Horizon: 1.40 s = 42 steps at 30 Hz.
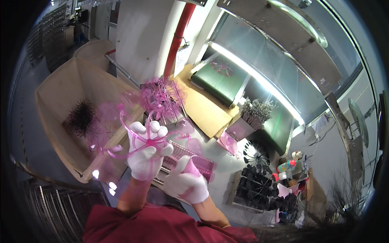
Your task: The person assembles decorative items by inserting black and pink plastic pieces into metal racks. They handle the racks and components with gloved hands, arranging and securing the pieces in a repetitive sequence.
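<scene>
My left hand (142, 164), in a white glove, is closed around a pink see-through plastic sprue (151, 142), a hub with several thin curved runners spreading out from it. My right hand (187, 188), also gloved in white, is closed just to its right. A flat pink translucent piece (193, 167) shows at its thumb and fingers. Beneath and beyond the hands lies a rack holding a row of thin pink pieces (204, 164). Farther off, a tangled heap of pink sprues (162, 97) rests at the bench's far left.
To my left stands a big beige bin (52, 89) with a dark spiky bundle (81, 117) and pink scraps inside. Cardboard (206, 115) lies on the bench near a container of grey sprigs (255, 113). Black fan-shaped parts (255, 182) and bottles (287, 166) sit at the right.
</scene>
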{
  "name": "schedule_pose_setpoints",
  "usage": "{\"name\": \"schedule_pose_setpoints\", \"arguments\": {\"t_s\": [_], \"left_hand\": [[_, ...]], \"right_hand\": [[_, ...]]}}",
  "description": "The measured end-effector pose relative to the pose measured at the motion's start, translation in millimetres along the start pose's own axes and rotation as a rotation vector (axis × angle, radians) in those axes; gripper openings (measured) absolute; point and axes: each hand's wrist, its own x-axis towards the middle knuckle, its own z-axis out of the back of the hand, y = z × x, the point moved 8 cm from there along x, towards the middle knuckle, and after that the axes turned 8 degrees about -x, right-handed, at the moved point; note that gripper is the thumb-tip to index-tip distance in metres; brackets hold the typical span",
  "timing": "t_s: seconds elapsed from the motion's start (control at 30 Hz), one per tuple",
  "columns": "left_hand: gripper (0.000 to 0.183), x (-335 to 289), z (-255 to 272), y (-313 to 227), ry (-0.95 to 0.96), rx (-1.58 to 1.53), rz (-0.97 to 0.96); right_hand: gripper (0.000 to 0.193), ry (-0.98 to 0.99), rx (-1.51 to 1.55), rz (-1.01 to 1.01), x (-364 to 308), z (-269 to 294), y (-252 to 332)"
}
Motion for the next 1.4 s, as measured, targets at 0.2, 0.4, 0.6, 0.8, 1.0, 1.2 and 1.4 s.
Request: {"name": "schedule_pose_setpoints", "arguments": {"t_s": [0.2,0.4,0.6,0.8,1.0,1.2,1.4], "left_hand": [[0.047,-29,-6,25,0.121,-0.129,0.227],[0.047,-41,-7,14,0.038,-0.106,0.123],[0.042,-74,-24,50,0.107,-0.253,0.369],[0.038,-96,4,65,0.051,-0.437,0.530],[0.030,-108,-11,42,0.251,-0.358,0.692],[0.029,-153,1,88,0.090,-0.251,1.308],[0.025,-130,-22,50,0.222,-0.131,1.070]], "right_hand": [[0.029,-0.039,-1.424,0.386,-54,-13,55],[0.028,-0.085,-1.587,0.280,-91,-12,72],[0.058,-0.315,-0.025,-0.199,-85,49,46],[0.025,0.246,-0.857,-0.019,-94,12,53],[0.017,-0.340,-0.875,-0.146,-111,72,121],[0.072,0.328,-0.464,-0.616,-105,40,66],[0.032,0.581,-1.841,0.036,-97,-23,161]]}}
